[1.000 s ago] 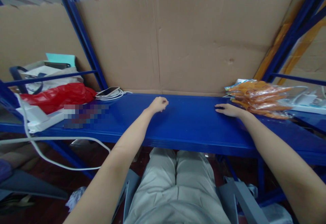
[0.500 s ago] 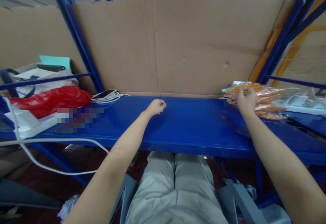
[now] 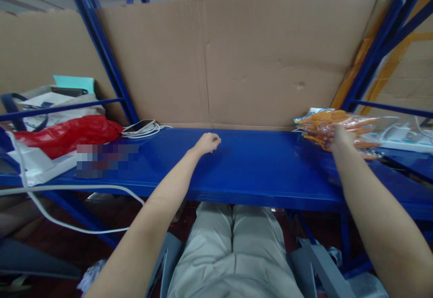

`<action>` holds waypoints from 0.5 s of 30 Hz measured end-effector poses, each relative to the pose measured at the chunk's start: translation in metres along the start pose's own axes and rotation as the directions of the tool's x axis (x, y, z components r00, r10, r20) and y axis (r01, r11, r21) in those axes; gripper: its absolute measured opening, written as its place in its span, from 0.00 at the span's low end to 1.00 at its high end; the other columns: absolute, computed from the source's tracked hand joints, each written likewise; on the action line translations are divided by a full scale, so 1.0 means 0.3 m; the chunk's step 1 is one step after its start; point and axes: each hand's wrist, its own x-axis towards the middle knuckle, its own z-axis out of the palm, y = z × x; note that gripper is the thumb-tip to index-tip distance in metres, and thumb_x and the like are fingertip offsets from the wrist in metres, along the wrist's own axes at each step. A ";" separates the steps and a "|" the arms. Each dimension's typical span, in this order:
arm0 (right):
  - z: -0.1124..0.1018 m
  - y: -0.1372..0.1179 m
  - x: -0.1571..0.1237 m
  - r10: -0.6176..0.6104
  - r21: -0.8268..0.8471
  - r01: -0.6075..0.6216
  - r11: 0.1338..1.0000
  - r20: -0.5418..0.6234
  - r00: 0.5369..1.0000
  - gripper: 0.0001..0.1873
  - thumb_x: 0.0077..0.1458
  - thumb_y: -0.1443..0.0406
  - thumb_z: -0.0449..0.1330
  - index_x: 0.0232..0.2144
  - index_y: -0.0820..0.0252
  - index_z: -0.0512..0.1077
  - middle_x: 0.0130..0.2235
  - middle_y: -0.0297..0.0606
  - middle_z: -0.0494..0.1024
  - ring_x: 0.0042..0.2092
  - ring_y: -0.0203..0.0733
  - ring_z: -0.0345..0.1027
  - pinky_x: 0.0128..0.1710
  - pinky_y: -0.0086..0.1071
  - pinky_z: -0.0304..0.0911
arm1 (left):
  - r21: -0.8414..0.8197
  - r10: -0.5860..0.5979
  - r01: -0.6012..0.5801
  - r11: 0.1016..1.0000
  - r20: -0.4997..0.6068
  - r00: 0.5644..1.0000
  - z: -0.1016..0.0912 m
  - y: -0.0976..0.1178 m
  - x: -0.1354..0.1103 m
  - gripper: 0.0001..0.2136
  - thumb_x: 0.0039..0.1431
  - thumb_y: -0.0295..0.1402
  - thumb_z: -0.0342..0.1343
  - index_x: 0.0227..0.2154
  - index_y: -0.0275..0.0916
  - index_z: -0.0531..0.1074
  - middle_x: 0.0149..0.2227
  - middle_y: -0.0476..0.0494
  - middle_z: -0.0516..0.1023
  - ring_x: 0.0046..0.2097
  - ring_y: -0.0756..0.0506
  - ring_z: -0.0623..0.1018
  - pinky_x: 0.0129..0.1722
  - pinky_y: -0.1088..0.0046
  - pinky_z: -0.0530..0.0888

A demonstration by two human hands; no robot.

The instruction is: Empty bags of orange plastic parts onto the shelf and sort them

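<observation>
My left hand (image 3: 207,143) rests on the blue tabletop (image 3: 250,162), its fingers curled in a loose fist with nothing visible in them. On the right, my right hand (image 3: 342,136) lies over a pile of clear plastic bags (image 3: 321,119) with orange contents. Motion smears the fingers of that hand, so their grip does not show. The bags are stacked flat near the back of the table, a bit of blue and white print at their left end. What exactly the orange pieces are, I cannot make out.
A cardboard sheet (image 3: 243,58) stands along the back between blue metal posts (image 3: 104,49). At the left lie a red plastic bag (image 3: 74,133), a phone (image 3: 139,126) on a coiled white cable (image 3: 149,131), and a white power strip (image 3: 54,169). Another strip (image 3: 406,142) sits far right.
My right hand has moved a little to the right and toward me across the bags, and is now blurred. My left hand has stayed in place.
</observation>
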 end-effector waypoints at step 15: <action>0.022 -0.003 -0.083 0.077 -0.175 -0.027 0.984 0.289 0.954 0.17 0.67 0.65 0.42 0.29 0.61 0.66 0.24 0.38 0.73 0.22 0.34 0.63 0.25 0.26 0.60 | 0.018 -0.005 0.005 1.000 0.009 1.000 0.001 0.004 -0.001 0.09 0.61 0.28 0.51 0.28 0.34 0.74 0.18 0.53 0.70 0.15 0.56 0.67 0.20 0.81 0.65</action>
